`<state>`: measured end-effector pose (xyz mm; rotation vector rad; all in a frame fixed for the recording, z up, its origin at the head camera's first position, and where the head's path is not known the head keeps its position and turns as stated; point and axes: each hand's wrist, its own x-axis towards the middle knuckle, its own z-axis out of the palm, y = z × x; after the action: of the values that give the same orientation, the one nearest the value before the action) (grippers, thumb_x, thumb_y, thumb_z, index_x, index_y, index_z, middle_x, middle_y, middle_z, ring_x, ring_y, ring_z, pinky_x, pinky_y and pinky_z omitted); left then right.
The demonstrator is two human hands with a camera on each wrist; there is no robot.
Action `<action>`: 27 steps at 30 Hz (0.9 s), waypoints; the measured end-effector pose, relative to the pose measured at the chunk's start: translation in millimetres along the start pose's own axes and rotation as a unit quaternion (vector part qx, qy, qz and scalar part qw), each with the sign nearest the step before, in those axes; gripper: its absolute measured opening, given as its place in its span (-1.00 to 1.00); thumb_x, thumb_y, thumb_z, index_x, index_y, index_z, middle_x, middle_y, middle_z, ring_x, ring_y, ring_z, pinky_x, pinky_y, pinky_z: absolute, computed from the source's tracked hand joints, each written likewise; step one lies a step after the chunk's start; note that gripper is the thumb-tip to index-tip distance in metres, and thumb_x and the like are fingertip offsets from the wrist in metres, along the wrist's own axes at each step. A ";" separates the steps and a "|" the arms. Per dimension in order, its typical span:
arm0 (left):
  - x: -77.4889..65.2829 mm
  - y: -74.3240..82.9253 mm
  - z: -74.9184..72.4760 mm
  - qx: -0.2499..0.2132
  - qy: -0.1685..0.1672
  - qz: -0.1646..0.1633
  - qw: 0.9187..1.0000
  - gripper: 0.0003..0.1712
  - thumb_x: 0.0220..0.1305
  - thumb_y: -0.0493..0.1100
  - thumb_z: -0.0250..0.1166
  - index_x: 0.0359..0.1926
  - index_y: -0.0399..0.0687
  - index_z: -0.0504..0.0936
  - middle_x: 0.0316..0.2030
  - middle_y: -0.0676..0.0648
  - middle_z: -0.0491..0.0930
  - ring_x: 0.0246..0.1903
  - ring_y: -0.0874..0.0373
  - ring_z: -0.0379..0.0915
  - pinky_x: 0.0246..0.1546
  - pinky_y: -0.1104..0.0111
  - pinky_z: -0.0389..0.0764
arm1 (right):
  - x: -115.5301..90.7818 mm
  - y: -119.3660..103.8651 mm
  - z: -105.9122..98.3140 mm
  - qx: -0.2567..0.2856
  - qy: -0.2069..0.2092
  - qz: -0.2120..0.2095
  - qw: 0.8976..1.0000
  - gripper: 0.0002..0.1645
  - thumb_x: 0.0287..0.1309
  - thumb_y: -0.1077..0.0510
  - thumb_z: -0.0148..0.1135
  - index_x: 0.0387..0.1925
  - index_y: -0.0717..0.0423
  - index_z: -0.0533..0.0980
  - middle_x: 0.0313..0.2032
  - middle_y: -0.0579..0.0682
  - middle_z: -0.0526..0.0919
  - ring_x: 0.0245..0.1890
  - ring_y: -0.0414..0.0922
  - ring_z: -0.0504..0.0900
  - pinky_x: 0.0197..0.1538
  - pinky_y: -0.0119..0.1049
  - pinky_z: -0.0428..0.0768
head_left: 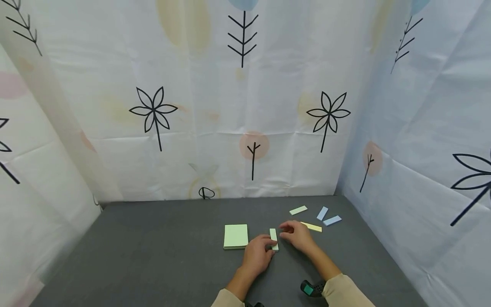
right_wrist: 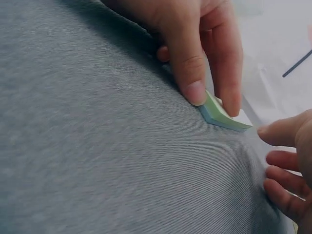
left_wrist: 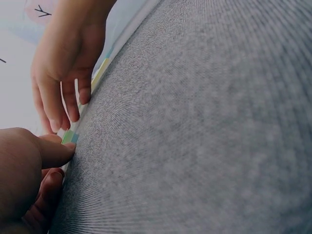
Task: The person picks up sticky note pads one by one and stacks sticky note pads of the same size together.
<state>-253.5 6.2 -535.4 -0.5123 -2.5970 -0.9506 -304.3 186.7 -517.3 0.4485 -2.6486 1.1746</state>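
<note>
My left hand point(head_left: 257, 256) pinches a narrow pad of sticky-note flags point(head_left: 273, 233) between thumb and fingers, low at the dark grey tabletop. In the right wrist view, this flag pad point(right_wrist: 220, 115) shows a light green upper layer over a blue one. My right hand point(head_left: 298, 236) hovers just right of it, fingers loosely bent and apart, with nothing in them. Its fingertips point toward the pad's far end, as the left wrist view also shows. A square pale green sticky-note pad point(head_left: 235, 236) lies just left of my left hand.
Beyond my right hand lie a yellow flag strip point(head_left: 312, 227), a pale green strip point(head_left: 298, 210) and two blue strips, one upright point(head_left: 322, 213) and one slanted point(head_left: 332, 220). White printed curtains point(head_left: 215, 162) enclose the grey table point(head_left: 153, 251) at the back and sides.
</note>
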 end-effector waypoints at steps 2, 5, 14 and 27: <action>0.3 0.0 -0.1 -0.001 0.000 0.001 1.000 -0.73 -0.03 -0.25 0.52 -0.24 0.09 0.79 -0.12 0.04 0.64 -0.28 0.17 0.57 -0.22 0.27 0.56 | -3.2 1.0 -0.6 -0.014 0.024 -0.003 1.000 -0.77 -0.07 0.33 0.47 -0.28 0.16 0.67 -0.36 -0.06 0.64 -0.37 -0.11 0.59 -0.27 -0.19 0.56; 0.1 0.0 -0.2 -0.003 -0.004 -0.001 1.000 -0.73 -0.02 -0.26 0.51 -0.23 0.09 0.79 -0.11 0.04 0.64 -0.27 0.18 0.57 -0.22 0.26 0.56 | -8.2 1.1 -2.9 -0.030 0.057 -0.016 0.998 -0.75 -0.09 0.33 0.48 -0.27 0.16 0.68 -0.32 -0.02 0.65 -0.28 -0.01 0.60 -0.14 -0.05 0.53; -0.7 0.5 -1.4 -0.008 -0.007 -0.008 1.000 -0.74 -0.01 -0.25 0.51 -0.23 0.08 0.79 -0.10 0.05 0.64 -0.25 0.19 0.57 -0.20 0.27 0.56 | -24.9 -0.2 -14.0 -0.088 0.124 0.003 0.988 -0.57 -0.10 0.26 0.46 -0.10 0.27 0.61 -0.02 0.30 0.59 0.06 0.32 0.43 0.09 0.24 0.31; -1.3 1.7 -0.6 -0.011 -0.018 -0.019 1.000 -0.75 0.03 -0.26 0.49 -0.20 0.04 0.79 -0.08 0.01 0.64 -0.19 0.12 0.59 -0.17 0.22 0.57 | -38.6 6.7 -26.5 -0.109 0.055 0.156 0.980 -0.23 0.07 0.11 0.38 0.28 0.29 0.34 0.33 0.43 0.18 0.36 0.39 -0.03 0.21 0.42 -0.06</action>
<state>-251.6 6.8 -534.6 -0.4908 -2.6402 -0.9923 -269.0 218.1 -516.4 -0.0721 -2.7750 0.9340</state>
